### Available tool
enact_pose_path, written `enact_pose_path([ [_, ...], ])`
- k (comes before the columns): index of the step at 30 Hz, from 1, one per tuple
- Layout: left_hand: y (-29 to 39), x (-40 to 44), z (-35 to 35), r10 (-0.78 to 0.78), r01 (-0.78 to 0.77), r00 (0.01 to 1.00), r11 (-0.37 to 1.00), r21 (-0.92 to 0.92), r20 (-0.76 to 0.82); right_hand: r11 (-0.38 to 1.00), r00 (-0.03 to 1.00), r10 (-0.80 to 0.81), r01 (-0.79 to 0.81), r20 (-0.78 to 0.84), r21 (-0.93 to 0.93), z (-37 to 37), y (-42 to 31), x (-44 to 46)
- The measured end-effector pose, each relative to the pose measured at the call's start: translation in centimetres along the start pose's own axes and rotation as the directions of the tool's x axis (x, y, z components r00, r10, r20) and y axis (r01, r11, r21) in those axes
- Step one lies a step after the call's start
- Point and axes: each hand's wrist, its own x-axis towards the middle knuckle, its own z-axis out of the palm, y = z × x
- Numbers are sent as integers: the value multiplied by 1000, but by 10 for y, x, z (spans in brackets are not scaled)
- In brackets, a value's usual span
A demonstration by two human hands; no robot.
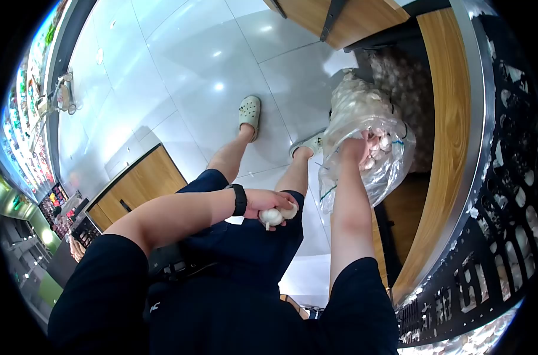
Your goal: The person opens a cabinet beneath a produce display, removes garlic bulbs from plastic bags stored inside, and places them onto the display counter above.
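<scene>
From afar I have my left hand (266, 202) wrapped round garlic bulbs (272, 218), while my right hand (358, 148) sits inside the plastic bag (363, 188), bagged bulbs (382, 148) just to its right, its grip unclear to me

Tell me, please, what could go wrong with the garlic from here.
The left hand holds more than one garlic bulb, so one might slip onto the hard floor. The right hand is inside an open, loose plastic bag, which could snag the wrist or tip and spill its garlic.
</scene>
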Motion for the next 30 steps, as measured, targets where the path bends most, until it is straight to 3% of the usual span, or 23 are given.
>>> enact_pose_path([
  [1,-3,2,-1,8,-8,1000,1000,9,3,1000,1000,8,-8,2,-2,3,13,1],
  [3,3,1,-3,30,-30,1000,999,39,-1,979,976,-199,195,-91,-59,6,21,9],
  [8,5,-8,-1,20,-19,1000,998,53,-8,998,998,-56,57,-40,32,-18,16,6],
  [11,7,-10,-1,32,-31,999,999,43,-31,957,976,-52,110,-213,269,-9,43,23],
  [13,9,-10,2,48,-46,998,998,48,-38,945,985,37,20,-168,325,-38,30,12],
  [14,11,-12,6,60,-57,997,997,59,-44,919,997,58,-34,-48,393,-61,28,3],
  [16,20,-23,23,76,-71,996,994,80,-52,572,985,67,-168,159,803,-68,48,-18],
  [17,22,-32,38,71,-65,997,989,130,-42,342,963,70,-268,260,901,-71,58,-27],
  [18,23,-40,53,95,-92,995,984,150,-14,236,965,-32,-247,262,940,-61,86,-34],
  [19,31,-48,71,116,-119,993,974,193,24,353,991,43,-131,124,926,-48,109,-44],
  [20,39,-60,98,122,-132,991,949,286,53,296,997,33,-73,66,952,-65,105,-75],
  [21,45,-75,126,124,-147,989,915,377,84,313,990,-68,-98,126,945,-82,110,-104],
  [22,47,-90,149,142,-196,977,896,398,160,504,993,102,-98,53,858,-99,98,-144],
  [23,51,-105,181,157,-242,960,881,407,230,311,989,-115,-57,97,949,-113,106,-173],
  [24,57,-126,225,170,-268,956,839,473,240,316,967,-48,-223,250,922,-140,101,-204],
  [25,59,-147,272,176,-289,952,793,537,252,241,884,-58,-439,464,866,-206,81,-236],
  [26,51,-164,316,225,-390,914,711,585,336,172,912,-119,-371,393,912,-218,90,-260],
  [27,54,-172,365,312,-604,797,413,682,517,105,930,-172,-309,323,945,-219,102,-282],
  [28,59,-178,410,312,-647,761,309,697,568,77,960,-210,-174,186,982,-221,116,-293],
  [29,67,-181,467,364,-731,641,19,682,676,46,970,-238,-38,48,998,-225,125,-298],
  [30,83,-170,518,292,-776,398,-399,489,870,40,973,-225,-40,48,998,-237,132,-302],
])
